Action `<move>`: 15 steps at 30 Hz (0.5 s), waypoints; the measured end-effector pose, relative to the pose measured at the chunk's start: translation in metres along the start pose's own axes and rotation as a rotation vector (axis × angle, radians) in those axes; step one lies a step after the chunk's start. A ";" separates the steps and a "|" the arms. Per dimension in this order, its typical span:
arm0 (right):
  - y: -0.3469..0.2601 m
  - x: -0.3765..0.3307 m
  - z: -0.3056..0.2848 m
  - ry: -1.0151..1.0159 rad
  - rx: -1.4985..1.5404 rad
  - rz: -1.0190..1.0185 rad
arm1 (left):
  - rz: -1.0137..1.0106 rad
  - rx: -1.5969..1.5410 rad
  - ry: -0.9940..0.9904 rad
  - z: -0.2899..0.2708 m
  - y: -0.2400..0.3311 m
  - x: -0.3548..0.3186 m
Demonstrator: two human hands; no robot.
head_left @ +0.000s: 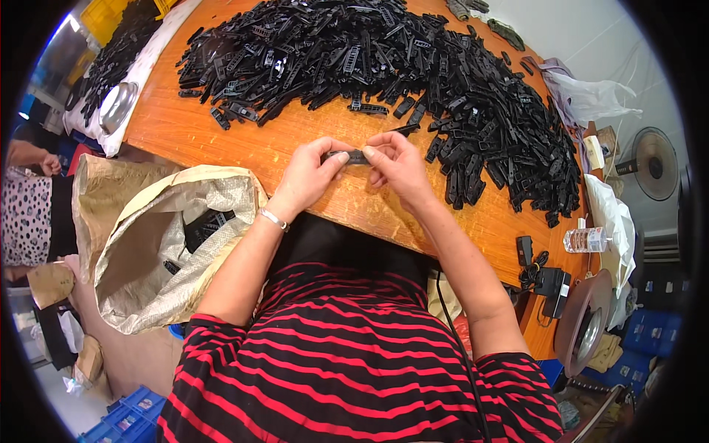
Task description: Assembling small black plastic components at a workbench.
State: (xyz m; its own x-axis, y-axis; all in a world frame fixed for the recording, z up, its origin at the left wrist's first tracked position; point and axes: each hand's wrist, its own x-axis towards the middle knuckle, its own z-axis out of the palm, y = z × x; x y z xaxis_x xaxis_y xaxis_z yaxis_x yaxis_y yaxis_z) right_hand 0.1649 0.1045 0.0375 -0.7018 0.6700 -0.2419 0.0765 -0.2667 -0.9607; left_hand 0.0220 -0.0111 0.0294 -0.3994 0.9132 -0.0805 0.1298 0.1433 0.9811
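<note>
Between both hands, over the near edge of the wooden table [244,151], I hold a small black plastic part [357,157]. The fingers and thumb of my left hand [314,171] pinch its left end. On its right end, my right hand [399,166] has a thumb-and-finger grip. A large heap of similar black plastic parts [347,59] spreads in an arc across the far and right sides of the table. A few loose pieces lie just beyond my hands.
An open woven sack [140,258] with some black parts inside stands left of the table. At the right edge are a power adapter [550,282] with a cable, a plastic bottle [585,240] and a fan [653,164]. Another person [29,199] is at far left.
</note>
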 end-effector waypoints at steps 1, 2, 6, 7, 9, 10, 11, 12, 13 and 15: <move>-0.004 0.004 -0.006 -0.052 -0.102 -0.028 | 0.008 -0.019 -0.004 -0.001 0.005 0.002; -0.007 0.008 -0.008 -0.104 -0.203 -0.055 | 0.006 -0.020 -0.001 -0.002 0.003 0.007; -0.005 0.021 -0.007 -0.051 -0.291 -0.025 | -0.032 -0.125 0.077 -0.001 -0.007 0.026; -0.004 0.022 -0.006 -0.054 -0.295 -0.028 | -0.040 -0.127 0.096 0.000 -0.011 0.030; 0.001 0.025 -0.004 -0.005 -0.280 0.030 | -0.044 -0.131 0.121 0.002 -0.020 0.036; 0.006 0.029 -0.005 -0.005 -0.279 0.030 | -0.033 -0.057 0.166 0.004 -0.022 0.040; 0.013 0.034 -0.007 0.031 -0.331 -0.050 | -0.021 0.016 0.211 0.006 -0.025 0.042; 0.019 0.038 -0.009 0.066 -0.382 -0.131 | -0.021 0.016 0.212 0.006 -0.027 0.044; 0.024 0.041 -0.009 0.065 -0.382 -0.131 | -0.032 0.079 0.229 0.006 -0.027 0.045; 0.032 0.048 -0.011 0.093 -0.474 -0.166 | -0.042 0.142 0.247 0.005 -0.026 0.047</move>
State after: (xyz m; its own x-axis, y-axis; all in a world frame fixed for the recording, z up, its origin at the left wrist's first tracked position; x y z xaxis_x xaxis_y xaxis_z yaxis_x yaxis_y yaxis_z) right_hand 0.1416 0.1361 -0.0064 -0.6678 0.7410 -0.0708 0.2969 0.1778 -0.9382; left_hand 0.0044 0.0296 -0.0005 -0.6135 0.7875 -0.0585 0.2272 0.2470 0.9420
